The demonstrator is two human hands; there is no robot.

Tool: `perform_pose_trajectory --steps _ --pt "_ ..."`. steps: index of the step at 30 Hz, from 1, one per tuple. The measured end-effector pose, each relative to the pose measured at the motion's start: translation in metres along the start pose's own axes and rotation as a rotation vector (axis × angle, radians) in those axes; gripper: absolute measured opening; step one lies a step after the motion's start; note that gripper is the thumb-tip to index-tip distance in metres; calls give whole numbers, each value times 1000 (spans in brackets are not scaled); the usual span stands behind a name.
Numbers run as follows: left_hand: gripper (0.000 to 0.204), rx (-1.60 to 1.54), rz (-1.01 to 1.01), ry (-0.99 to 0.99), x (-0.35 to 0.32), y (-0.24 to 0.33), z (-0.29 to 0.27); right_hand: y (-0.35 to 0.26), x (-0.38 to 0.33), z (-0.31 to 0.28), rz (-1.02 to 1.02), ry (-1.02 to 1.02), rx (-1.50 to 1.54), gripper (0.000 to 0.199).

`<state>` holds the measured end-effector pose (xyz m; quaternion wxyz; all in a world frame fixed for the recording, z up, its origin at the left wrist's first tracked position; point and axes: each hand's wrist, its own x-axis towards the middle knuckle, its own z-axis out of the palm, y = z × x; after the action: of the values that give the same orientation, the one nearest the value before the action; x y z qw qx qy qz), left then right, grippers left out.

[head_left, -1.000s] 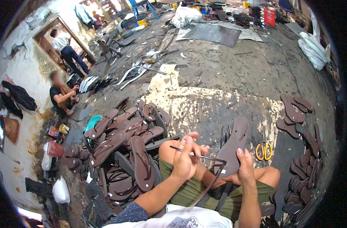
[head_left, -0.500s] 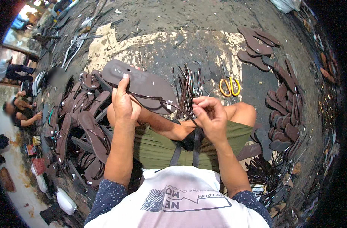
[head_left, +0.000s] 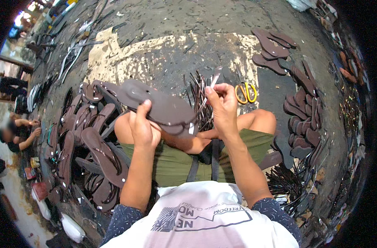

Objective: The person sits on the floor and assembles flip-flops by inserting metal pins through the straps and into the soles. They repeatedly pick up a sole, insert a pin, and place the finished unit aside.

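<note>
My left hand (head_left: 144,127) grips a dark brown flip-flop sole (head_left: 157,103), holding it flat above my lap. My right hand (head_left: 222,105) pinches a thin dark strap (head_left: 205,99) that runs down to the sole's near end. I sit on the floor with bare knees and green shorts (head_left: 176,163). A bundle of loose dark straps (head_left: 199,97) lies on the ground just beyond my hands.
A heap of finished brown sandals (head_left: 91,140) lies at my left. Bare soles (head_left: 298,107) are stacked at my right, with more straps (head_left: 289,184) by my right hip. Yellow-handled scissors (head_left: 246,91) lie on the stained concrete floor (head_left: 163,49). Another person (head_left: 17,134) sits at far left.
The sole has turned and shifted right, resting over my lap. My right hand has risen, pulling the strap upward. The camera has tilted slightly, showing more floor ahead.
</note>
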<state>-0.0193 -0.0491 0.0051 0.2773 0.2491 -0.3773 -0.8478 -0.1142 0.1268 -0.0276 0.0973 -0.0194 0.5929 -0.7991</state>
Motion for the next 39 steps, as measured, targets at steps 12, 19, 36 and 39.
perform_pose_trajectory --steps 12,19,36,39 --pt "19 239 24 -231 -30 -11 4 -54 -23 35 -473 -393 -663 17" --pt "23 438 54 -259 -42 -5 13 -60 -20 32 -461 -371 -712 10" --pt "22 569 118 -351 -46 -26 21 -49 -19 13 -463 -328 -714 14" --pt "51 530 59 -371 -42 -25 22 -49 -17 8 -598 -321 -769 15"
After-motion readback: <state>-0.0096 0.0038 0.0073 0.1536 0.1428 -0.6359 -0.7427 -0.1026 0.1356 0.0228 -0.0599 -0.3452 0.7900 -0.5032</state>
